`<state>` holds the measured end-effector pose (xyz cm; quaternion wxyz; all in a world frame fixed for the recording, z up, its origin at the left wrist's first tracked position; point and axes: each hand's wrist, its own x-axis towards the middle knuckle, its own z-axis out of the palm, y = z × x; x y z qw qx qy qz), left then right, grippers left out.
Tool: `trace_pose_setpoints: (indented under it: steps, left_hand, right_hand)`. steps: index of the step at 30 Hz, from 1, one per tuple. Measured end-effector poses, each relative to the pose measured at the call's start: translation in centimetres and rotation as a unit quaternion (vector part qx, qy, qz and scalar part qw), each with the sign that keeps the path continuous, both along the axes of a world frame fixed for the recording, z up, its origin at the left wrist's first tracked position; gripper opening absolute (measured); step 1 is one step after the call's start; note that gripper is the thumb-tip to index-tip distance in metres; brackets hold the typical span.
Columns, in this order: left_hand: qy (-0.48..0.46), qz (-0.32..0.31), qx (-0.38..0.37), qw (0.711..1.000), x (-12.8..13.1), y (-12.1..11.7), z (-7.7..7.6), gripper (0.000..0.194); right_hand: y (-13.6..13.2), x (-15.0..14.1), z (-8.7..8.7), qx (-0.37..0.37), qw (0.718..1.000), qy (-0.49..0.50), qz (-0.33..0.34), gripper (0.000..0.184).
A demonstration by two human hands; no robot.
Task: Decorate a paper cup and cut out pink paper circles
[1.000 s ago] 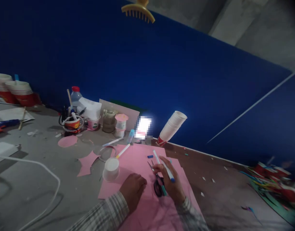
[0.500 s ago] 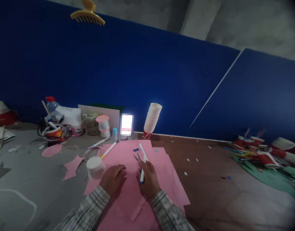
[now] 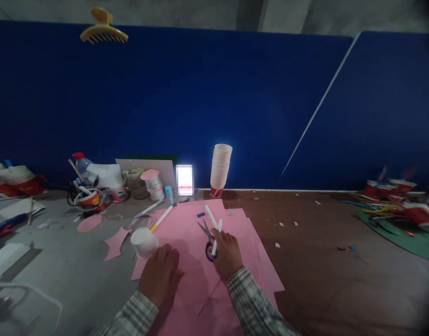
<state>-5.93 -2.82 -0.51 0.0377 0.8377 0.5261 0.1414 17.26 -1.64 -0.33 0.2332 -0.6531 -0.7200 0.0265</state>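
My right hand [image 3: 228,254] is closed around a white marker [image 3: 218,238] with a blue end, held slanted over pink paper sheets [image 3: 196,289]. Just left of it, open scissors [image 3: 208,240] with dark handles lie on the paper. A second white marker [image 3: 210,214] and a small blue cap [image 3: 200,215] rest above the scissors. My left hand [image 3: 160,270] lies flat on the pink paper and holds nothing. Its fingertips are close to an upturned white paper cup [image 3: 144,242]; whether they touch it, I cannot tell.
A tall stack of paper cups [image 3: 221,169] leans near the blue partition [image 3: 235,93]. Behind the cup lie a yellow-ended marker [image 3: 161,218], a tape roll [image 3: 141,222] and a pink paper scrap [image 3: 116,243]. A cup of tools [image 3: 90,199] stands left; a green sheet [image 3: 396,235] lies right.
My left hand has opened out and shifted toward the white cup. My right hand, still with the marker, has moved right, uncovering the scissors' handles. The view has levelled.
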Motion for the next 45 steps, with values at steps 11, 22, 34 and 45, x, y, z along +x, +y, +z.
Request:
trace_pose_setpoints:
  steps: [11, 22, 34, 45]
  left_hand:
    - [-0.009, 0.003, 0.017, 1.000, 0.9, -0.1, 0.1, 0.032]
    - [-0.035, -0.018, 0.043, 0.998, 2.3, 1.2, -0.3, 0.032]
    - [-0.077, 0.005, 0.066, 0.995, 1.7, 1.3, -1.4, 0.029]
    - [-0.084, 0.030, 0.082, 0.993, 0.9, 2.4, -2.7, 0.030]
  right_hand:
    - [0.1, 0.0, -0.4, -0.005, 1.000, -0.019, 0.014, 0.048]
    - [0.4, 0.8, -0.7, 0.023, 1.000, 0.004, -0.011, 0.051]
    - [0.8, 1.4, -2.0, 0.060, 0.998, -0.001, 0.013, 0.050]
    - [0.9, 2.0, -0.3, 0.132, 0.988, 0.078, -0.024, 0.028]
